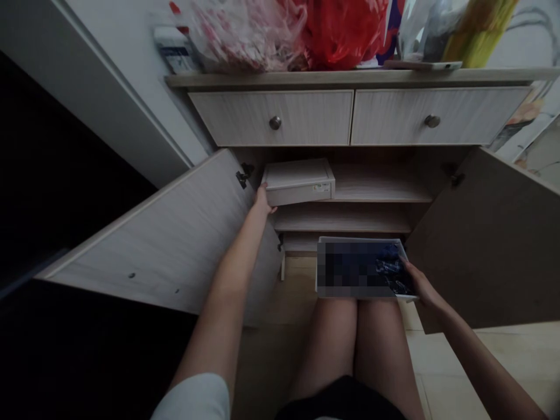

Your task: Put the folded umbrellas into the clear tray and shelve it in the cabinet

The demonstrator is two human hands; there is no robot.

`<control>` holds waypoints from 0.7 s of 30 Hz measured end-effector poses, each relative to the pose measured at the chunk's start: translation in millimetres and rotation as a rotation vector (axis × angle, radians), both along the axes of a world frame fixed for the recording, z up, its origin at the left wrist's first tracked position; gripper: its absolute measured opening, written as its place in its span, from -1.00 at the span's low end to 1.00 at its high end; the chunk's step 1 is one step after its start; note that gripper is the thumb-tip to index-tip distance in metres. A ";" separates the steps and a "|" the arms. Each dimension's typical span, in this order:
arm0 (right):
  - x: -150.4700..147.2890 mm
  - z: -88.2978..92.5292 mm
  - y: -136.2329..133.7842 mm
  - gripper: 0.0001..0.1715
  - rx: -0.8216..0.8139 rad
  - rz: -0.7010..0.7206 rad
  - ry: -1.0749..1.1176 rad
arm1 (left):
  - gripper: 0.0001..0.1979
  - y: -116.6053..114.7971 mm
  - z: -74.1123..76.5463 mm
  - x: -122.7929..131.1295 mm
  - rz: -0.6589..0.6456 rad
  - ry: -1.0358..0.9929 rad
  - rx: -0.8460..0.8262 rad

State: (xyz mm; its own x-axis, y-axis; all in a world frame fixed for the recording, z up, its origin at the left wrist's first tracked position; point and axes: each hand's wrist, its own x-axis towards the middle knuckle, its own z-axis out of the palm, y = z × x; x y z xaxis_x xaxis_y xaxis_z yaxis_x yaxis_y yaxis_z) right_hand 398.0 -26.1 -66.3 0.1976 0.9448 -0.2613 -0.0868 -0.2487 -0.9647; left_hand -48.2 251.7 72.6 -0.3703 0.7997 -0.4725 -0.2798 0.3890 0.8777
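My left hand (264,199) grips the left end of a white lidded box (297,189), which sits on the upper shelf at the left side of the open cabinet and juts out a little. A small label shows on the box's front. Above my knees, my right hand (422,284) holds the right end of a shallow white tray or box (356,296). Dark blue patterned stuff (389,259) lies at its right; the rest of what it holds is blurred out.
The left door (166,233) and right door (494,239) stand swung out on both sides. Below are a lower shelf (341,219) and tiled floor. Two knobbed drawers (315,116) sit above. On the cabinet top (262,80) are a red plastic bag (345,32), a bottle and a phone-like slab (424,65).
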 end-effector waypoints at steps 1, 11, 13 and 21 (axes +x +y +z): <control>-0.6 0.9 -0.1 -0.18 0.007 -0.008 0.008 | -0.34 -2.1 2.5 -0.4 0.016 -0.019 -0.040; 6.4 15.9 2.1 -0.44 -0.064 -0.093 0.064 | -0.54 -36.3 9.1 -0.4 0.046 -0.083 0.044; 13.7 26.5 0.3 -0.49 -0.090 -0.130 0.077 | -0.53 -49.1 9.8 -8.4 0.035 -0.104 0.049; 57.0 71.3 22.5 -0.52 -0.086 -0.292 0.020 | -0.54 -99.1 13.4 -22.4 -0.051 -0.114 0.051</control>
